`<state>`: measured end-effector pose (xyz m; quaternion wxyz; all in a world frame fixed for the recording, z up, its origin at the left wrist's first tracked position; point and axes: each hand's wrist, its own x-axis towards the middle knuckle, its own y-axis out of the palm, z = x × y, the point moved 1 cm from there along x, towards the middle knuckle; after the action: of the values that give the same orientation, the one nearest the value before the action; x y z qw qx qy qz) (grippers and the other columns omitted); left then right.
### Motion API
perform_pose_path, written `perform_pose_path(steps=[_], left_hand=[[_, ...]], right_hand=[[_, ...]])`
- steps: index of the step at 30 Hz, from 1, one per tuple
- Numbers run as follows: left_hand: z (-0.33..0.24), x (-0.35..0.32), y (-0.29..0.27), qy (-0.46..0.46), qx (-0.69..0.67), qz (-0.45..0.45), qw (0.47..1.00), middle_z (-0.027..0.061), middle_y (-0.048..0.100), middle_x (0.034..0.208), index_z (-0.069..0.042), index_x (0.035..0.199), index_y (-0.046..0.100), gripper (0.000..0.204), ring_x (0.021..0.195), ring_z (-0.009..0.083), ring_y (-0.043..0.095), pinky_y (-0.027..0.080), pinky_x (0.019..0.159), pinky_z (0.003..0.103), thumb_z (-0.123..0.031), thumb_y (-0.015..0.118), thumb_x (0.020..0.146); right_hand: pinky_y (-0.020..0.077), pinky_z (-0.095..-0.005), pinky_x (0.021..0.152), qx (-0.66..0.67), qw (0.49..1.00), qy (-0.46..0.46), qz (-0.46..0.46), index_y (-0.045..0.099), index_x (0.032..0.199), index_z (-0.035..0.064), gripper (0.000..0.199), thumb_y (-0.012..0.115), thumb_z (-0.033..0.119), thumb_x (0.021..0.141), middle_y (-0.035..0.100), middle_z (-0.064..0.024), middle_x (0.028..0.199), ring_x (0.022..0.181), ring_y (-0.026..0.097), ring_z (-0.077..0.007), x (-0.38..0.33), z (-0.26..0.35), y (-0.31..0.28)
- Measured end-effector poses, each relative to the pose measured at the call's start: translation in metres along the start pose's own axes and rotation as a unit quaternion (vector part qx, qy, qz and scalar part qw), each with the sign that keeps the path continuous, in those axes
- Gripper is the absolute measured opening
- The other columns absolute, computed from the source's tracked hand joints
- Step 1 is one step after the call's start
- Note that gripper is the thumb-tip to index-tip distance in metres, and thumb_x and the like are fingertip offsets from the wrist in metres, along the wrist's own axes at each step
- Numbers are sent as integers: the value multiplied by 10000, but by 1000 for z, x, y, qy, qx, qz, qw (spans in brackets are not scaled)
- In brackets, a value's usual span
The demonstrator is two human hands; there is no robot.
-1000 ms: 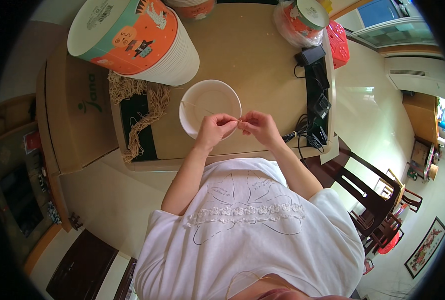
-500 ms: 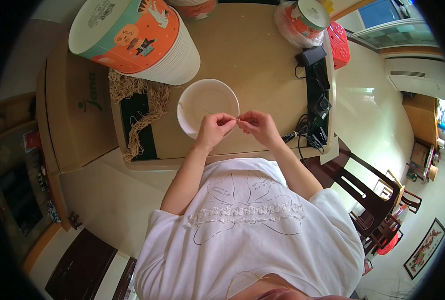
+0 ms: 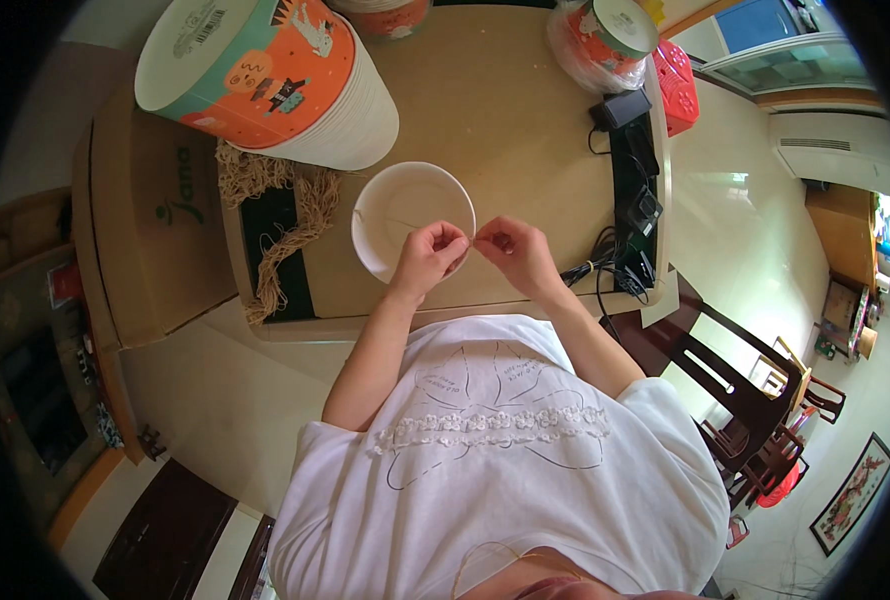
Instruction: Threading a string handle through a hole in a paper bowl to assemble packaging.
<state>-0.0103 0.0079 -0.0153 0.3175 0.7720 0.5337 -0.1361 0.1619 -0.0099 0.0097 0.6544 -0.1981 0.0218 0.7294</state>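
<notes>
A white round paper tub (image 3: 405, 190) stands on the table in front of me, its open top facing up. A thin beige string (image 3: 395, 221) runs across its inside from the left rim toward my fingers. My left hand (image 3: 429, 262) reaches over the tub's near right rim, thumb and forefinger pinched on the string. Just beyond that rim, my right hand (image 3: 517, 256) is pinched too, its fingertips close to the left ones at the string's end. The fingers hide most of what lies between them.
At the back left lies a tall stack of orange and green printed paper tubs (image 3: 275, 85). Bundled beige strings (image 3: 310, 215) hang along the left side. Black cables (image 3: 605, 265), a black adapter (image 3: 620, 110) and a plastic-wrapped tub (image 3: 600, 45) line the right side of the brown tabletop (image 3: 525, 150).
My fingertips have drawn slightly apart, and the right hand has turned a little. The tub has shifted slightly left and toward me.
</notes>
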Motion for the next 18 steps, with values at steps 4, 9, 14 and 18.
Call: perform_pose_path(steps=[4,9,14,18], left_hand=[[2,1,1,-7,-12,-5,1000,-35,559,701,-35,880,601,39,566,15,462,339,485,153,-71,610,890],[-1,-1,4,42,62,-54,996,-61,528,655,-39,877,617,45,517,-6,406,277,447,161,-83,625,886],[-7,-4,5,22,30,-55,998,-89,487,611,-51,865,629,45,472,-18,346,226,414,174,-92,634,882],[-8,-8,8,40,33,-28,998,-95,482,612,-50,873,635,44,473,-22,339,219,412,175,-92,629,884]], right_hand=[[475,-254,590,12,1000,23,8,640,869,-12,94,676,64,827,618,-45,691,639,552,-87,0,0,3],[482,-262,600,-21,1000,13,-4,640,878,-14,113,685,70,818,629,-58,705,644,561,-94,2,-4,4],[489,-264,616,-35,999,22,-12,641,874,-13,101,675,68,824,644,-68,729,653,572,-100,-3,0,1],[495,-262,628,-7,1000,30,0,648,887,-12,100,672,64,827,644,-66,739,660,576,-103,-8,2,2]])
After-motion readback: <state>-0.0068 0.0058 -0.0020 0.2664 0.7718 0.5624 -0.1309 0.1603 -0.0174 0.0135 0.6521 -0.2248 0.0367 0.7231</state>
